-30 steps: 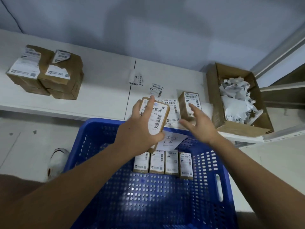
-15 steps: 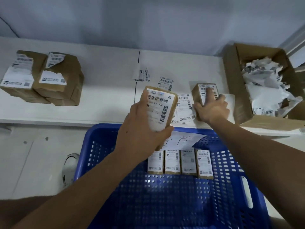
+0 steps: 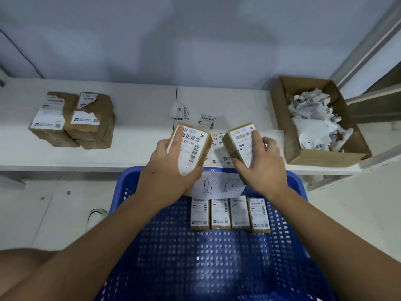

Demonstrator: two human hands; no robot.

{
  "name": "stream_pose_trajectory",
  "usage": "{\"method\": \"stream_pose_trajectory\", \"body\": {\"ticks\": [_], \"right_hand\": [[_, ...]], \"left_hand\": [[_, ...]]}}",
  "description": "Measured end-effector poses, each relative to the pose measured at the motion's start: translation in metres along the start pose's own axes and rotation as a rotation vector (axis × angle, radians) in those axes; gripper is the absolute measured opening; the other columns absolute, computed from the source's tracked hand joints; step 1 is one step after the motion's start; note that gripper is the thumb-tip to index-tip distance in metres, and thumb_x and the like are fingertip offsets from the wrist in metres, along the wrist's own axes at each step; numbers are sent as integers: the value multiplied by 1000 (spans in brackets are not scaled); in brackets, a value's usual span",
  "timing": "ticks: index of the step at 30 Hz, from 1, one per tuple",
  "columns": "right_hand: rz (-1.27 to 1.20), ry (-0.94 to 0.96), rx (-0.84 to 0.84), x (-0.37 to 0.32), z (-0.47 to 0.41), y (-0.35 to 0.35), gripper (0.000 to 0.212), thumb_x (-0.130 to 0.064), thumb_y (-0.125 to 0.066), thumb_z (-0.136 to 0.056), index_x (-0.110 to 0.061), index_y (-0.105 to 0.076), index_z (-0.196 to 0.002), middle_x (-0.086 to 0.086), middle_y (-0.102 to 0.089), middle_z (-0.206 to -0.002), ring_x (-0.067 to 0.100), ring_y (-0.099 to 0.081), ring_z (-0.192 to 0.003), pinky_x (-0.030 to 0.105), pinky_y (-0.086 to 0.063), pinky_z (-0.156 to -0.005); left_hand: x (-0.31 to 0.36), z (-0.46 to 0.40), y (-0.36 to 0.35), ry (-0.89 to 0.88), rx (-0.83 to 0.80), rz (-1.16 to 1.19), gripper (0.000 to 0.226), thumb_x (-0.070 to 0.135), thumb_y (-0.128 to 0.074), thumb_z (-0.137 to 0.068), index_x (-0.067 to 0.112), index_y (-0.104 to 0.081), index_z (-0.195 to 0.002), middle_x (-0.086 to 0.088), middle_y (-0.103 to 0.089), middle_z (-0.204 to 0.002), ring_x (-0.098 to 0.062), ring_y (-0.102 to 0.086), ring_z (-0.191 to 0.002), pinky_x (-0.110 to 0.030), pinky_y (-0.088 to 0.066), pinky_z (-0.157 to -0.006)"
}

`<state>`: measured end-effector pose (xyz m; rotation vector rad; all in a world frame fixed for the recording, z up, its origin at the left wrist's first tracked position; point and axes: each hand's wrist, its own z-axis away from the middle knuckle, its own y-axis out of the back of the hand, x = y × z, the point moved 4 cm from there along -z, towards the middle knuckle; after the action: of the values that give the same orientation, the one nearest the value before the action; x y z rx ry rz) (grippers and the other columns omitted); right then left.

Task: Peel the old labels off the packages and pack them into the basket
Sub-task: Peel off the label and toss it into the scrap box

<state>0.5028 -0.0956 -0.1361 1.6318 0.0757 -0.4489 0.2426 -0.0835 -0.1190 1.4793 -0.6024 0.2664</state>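
Observation:
My left hand (image 3: 167, 170) grips a brown package with a white barcode label (image 3: 192, 147) above the far rim of the blue basket (image 3: 130, 187). My right hand (image 3: 262, 166) holds a second, smaller labelled package (image 3: 239, 141), lifted off the white shelf and tilted. Inside the basket, several labelled packages (image 3: 230, 212) stand in a row against the far wall, under a white paper sign (image 3: 219, 185). Loose label pieces (image 3: 207, 121) lie on the shelf behind my hands.
A stack of brown packages with torn labels (image 3: 73, 120) sits at the shelf's left. An open cardboard box (image 3: 282, 118) full of torn label scraps stands at the right. The white shelf (image 3: 134, 118) runs along a grey wall. A shoe (image 3: 95, 216) is on the floor.
My right hand reached to the small package on the shelf, took hold of it and lifted it toward the basket. My left hand kept holding its package in about the same place.

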Motion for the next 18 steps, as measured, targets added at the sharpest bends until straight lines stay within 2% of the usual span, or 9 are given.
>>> {"method": "stream_pose_trajectory", "body": {"ticks": [4, 9, 12, 15, 18], "right_hand": [[-148, -41, -63, -18, 52, 10, 93, -64, -57, -82, -30, -16, -157, 12, -38, -143, 33, -49, -123, 50, -49, -99], [-223, -83, -154, -33, 95, -12, 96, -68, -53, -79, -32, -13, -159, 8, -34, -145, 31, -46, -126, 50, -47, -103], [-232, -74, -185, -35, 115, -34, 96, -63, -62, -82, -30, -17, -159, 9, -38, -141, 31, -47, -123, 47, -48, -99], [-234, -94, -239, -29, 130, -65, 94, -60, -66, -81, -28, -22, -157, 11, -42, -139, 32, -49, -122, 47, -50, -96], [-242, -177, -341, -21, 140, -104, 92, -62, -66, -80, -30, -21, -155, 9, -42, -136, 31, -52, -119, 49, -52, -95]], "left_hand": [[-3, 23, 17, 33, -15, -129, 98, 72, -54, -88, 45, 8, -158, -1, -29, -150, -21, -48, -122, -36, -53, -87], [-11, 61, 16, 133, -36, -137, 96, 70, -53, -89, 44, 7, -159, -4, -30, -148, -24, -47, -124, -34, -48, -82], [-28, 84, -7, 206, -46, -116, 98, 70, -55, -88, 43, 6, -159, -7, -32, -147, -27, -46, -123, -41, -51, -86], [-51, 102, -39, 274, -64, -58, 98, 67, -60, -87, 41, 0, -160, -6, -32, -148, -26, -48, -122, -37, -47, -79], [-81, 115, -76, 361, -133, -29, 97, 68, -58, -88, 44, 3, -159, -6, -30, -148, -27, -47, -125, -41, -49, -85]]}}
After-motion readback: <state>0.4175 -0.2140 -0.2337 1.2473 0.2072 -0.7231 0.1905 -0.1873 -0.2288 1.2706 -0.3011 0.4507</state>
